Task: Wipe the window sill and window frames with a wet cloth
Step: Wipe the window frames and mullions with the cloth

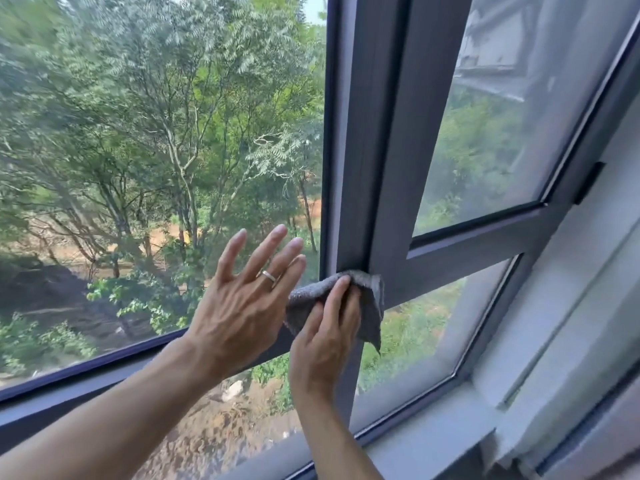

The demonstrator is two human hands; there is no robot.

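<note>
A grey cloth (367, 306) lies bunched against the dark grey vertical window frame (381, 150), where it meets the horizontal bar (467, 252). My right hand (325, 341) presses the cloth to the frame, its fingers fairly straight on top of the cloth. My left hand (242, 299), a ring on one finger, is spread flat with straight fingers against or just before the large left pane (156, 150). The pale window sill (433, 434) runs along the bottom right.
Right of the frame are a smaller upper pane (491, 133) and a lower pane (426, 341). A black fitting (588, 181) sits on the right frame edge. The white wall reveal (571, 323) closes in at the right. Trees and bare ground show outside.
</note>
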